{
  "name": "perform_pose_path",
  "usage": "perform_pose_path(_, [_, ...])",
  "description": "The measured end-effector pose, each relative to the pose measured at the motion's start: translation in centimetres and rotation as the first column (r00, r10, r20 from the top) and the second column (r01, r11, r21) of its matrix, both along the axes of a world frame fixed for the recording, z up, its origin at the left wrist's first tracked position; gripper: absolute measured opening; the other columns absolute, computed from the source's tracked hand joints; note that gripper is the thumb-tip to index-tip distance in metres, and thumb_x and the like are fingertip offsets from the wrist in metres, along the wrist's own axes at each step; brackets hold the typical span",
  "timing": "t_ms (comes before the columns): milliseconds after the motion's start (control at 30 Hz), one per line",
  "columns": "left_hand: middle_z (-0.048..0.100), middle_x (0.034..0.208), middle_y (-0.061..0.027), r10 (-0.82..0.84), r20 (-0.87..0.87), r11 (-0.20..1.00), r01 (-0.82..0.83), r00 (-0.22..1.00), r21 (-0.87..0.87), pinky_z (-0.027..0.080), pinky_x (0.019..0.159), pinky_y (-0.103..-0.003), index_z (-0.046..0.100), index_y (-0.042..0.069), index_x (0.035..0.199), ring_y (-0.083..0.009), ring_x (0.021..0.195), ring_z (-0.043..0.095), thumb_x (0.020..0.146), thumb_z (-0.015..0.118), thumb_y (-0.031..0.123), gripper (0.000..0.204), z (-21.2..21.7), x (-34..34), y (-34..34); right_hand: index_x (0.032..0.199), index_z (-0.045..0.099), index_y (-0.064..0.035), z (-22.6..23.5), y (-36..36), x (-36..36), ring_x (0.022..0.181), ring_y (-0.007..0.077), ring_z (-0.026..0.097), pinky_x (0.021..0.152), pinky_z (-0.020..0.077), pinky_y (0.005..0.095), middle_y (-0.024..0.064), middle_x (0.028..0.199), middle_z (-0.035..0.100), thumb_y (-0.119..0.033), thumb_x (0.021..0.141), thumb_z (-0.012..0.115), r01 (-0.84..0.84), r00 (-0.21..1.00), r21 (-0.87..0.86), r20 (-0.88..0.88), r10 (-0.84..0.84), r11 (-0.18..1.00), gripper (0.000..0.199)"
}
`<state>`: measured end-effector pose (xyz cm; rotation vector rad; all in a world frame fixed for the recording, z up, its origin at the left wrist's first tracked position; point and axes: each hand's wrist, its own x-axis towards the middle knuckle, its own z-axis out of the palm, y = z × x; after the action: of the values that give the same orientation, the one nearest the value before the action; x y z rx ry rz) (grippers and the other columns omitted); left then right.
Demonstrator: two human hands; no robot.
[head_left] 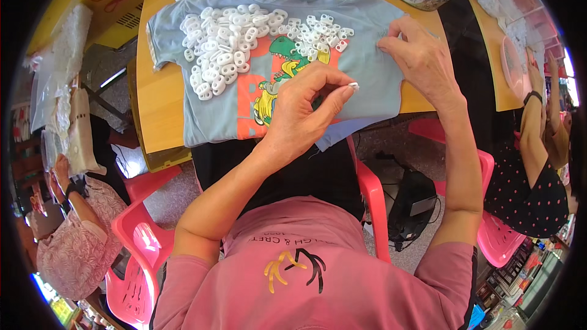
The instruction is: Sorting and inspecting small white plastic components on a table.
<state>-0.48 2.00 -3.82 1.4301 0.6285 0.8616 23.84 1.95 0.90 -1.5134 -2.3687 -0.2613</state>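
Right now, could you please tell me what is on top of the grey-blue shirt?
A larger pile and a smaller pile of white two-holed pieces. The shirt beneath them, and behind the left hand, cannot be seen.

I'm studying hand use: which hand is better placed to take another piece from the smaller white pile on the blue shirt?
Probably the right hand: it is beside the smaller white pile, with no white piece visible in it, while the left hand pinches a white piece.
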Motion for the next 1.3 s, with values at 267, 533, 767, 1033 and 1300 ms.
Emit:
perform_pose_path(267, [0.061, 0.086, -0.0024, 0.079, 0.088, 0.983, -0.063, 0.993, -0.173, 0.047, 0.064, -0.022, 0.062, 0.000, 0.097, -0.0078, 0.074, 0.058, 0.090, 0.065, 0.008, 0.011, 0.3, 0.0, -0.2, 0.093, 0.061, -0.0026, -0.1, -0.9, -1.3, 0.071, 0.0117, 0.059, 0.061, 0.0460, 0.0252, 0.0009, 0.085, 0.058, -0.005, 0.084, 0.066, 0.082, 0.894, -0.225, -0.414, -0.171, 0.971, 0.010])
perform_pose_path(533, [0.065, 0.084, -0.0022, 0.116, 0.148, 0.953, -0.068, 0.982, -0.294, 0.048, 0.065, -0.022, 0.061, 0.000, 0.100, -0.0081, 0.076, 0.061, 0.094, 0.062, 0.016, 0.017, 0.6, -0.3, 0.6, 0.107, 0.063, 0.0031, -1.0, -3.3, -7.2, 0.073, 0.0096, 0.055, 0.068, 0.0474, 0.0234, 0.0042, 0.085, 0.061, -0.004, 0.092, 0.060, -0.113, 0.268, -0.286, -0.931, -0.248, 0.951, 0.017])
perform_pose_path(767, [0.064, 0.086, -0.0024, 0.129, 0.217, 0.941, -0.051, 0.968, -0.333, 0.049, 0.068, -0.022, 0.061, 0.000, 0.100, -0.0077, 0.077, 0.060, 0.093, 0.063, 0.016, 0.018, 0.7, -0.4, 0.6, 0.107, 0.063, 0.0030, -2.1, -3.8, -9.1, 0.071, 0.0108, 0.055, 0.066, 0.0474, 0.0257, 0.0056, 0.085, 0.063, -0.009, 0.093, 0.061, -0.186, -0.031, -0.321, -0.943, -0.332, 0.929, 0.019])
perform_pose_path(1033, [0.063, 0.088, -0.0003, 0.120, 0.238, 0.947, -0.039, 0.964, -0.320, 0.049, 0.070, -0.021, 0.060, 0.001, 0.098, -0.0050, 0.079, 0.057, 0.093, 0.063, 0.015, 0.015, 0.6, -0.5, 0.3, 0.104, 0.063, 0.0019, -2.7, -4.0, -9.4, 0.069, 0.0094, 0.054, 0.064, 0.0461, 0.0241, 0.0044, 0.084, 0.063, -0.012, 0.094, 0.061, -0.190, -0.046, -0.362, -0.925, -0.376, 0.913, 0.017])
perform_pose_path(1300, [0.062, 0.087, -0.0001, 0.108, 0.222, 0.946, -0.032, 0.969, -0.321, 0.049, 0.070, -0.021, 0.058, 0.001, 0.096, -0.0048, 0.079, 0.057, 0.093, 0.063, 0.014, 0.014, 0.9, -0.6, 0.4, 0.101, 0.062, 0.0017, -2.7, -4.0, -9.7, 0.069, 0.0074, 0.056, 0.064, 0.0452, 0.0206, 0.0033, 0.086, 0.064, -0.013, 0.093, 0.063, -0.147, 0.018, -0.350, -0.936, -0.352, 0.925, 0.017])
